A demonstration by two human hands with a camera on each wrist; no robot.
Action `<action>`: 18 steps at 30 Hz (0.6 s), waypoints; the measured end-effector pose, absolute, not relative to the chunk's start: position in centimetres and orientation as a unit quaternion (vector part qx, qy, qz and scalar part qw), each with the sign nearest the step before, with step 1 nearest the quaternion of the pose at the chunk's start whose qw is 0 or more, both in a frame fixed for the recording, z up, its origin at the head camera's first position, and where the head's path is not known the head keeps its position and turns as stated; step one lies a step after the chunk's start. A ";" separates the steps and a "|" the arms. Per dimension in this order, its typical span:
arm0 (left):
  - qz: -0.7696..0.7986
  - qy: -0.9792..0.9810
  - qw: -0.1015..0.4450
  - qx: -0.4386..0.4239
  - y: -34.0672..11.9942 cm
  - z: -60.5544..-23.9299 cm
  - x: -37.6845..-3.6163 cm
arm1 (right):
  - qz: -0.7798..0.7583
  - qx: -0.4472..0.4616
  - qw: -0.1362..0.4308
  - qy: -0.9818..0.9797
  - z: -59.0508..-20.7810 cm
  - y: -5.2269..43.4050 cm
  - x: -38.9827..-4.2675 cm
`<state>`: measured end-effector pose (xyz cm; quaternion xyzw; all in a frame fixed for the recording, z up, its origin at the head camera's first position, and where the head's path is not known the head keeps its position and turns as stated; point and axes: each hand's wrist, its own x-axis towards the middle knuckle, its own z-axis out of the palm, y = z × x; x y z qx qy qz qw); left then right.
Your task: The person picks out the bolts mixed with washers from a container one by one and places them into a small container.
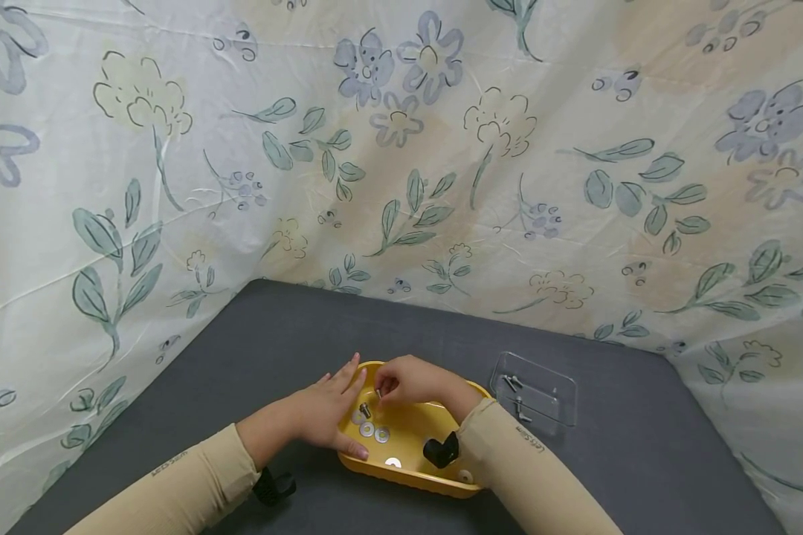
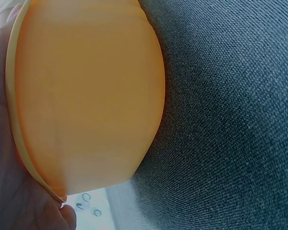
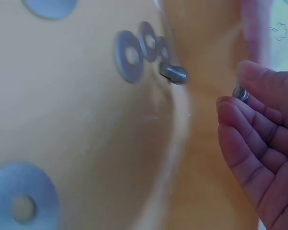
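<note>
A yellow plastic tray [image 1: 415,481] stands on the dark table. My left hand [image 1: 323,413] lies over its left rim, fingers spread and thumb reaching inside; the left wrist view shows the hand [image 2: 12,158] along the rim. Above the tray's left part, my right hand [image 1: 411,379] pinches a small metal bolt [image 3: 240,93] between thumb and fingertips. Another bolt [image 3: 174,74] lies in the tray by the wall, close to several flat washers [image 3: 129,56]. More washers [image 1: 392,462] are spread over the tray floor.
To the right of the yellow tray is a clear plastic tray [image 1: 565,401] with several bolts [image 1: 512,383] in it. Dark cloth covers the table [image 1: 294,327]. A flowered curtain [image 1: 401,171] hangs behind and at both sides. Black wrist cameras [image 1: 442,450] sit on the sleeves.
</note>
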<state>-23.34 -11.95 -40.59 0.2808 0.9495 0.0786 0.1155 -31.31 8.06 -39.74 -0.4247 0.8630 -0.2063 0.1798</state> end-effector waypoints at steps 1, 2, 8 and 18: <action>0.078 0.950 0.115 0.280 -11.9 -40.6 -23.4 | -0.210 -0.423 0.180 0.863 -39.5 8.2 -31.3; 0.078 0.950 0.115 0.279 -11.9 -40.6 -23.3 | -0.213 -0.422 0.179 0.863 -39.3 8.4 -31.3; 0.068 0.954 0.112 0.270 -11.9 -40.6 -23.2 | -0.232 -0.416 0.175 0.862 -38.1 9.5 -31.4; 0.070 0.955 0.111 0.268 -11.8 -40.5 -23.1 | -0.254 -0.393 0.164 0.868 -36.8 11.6 -31.7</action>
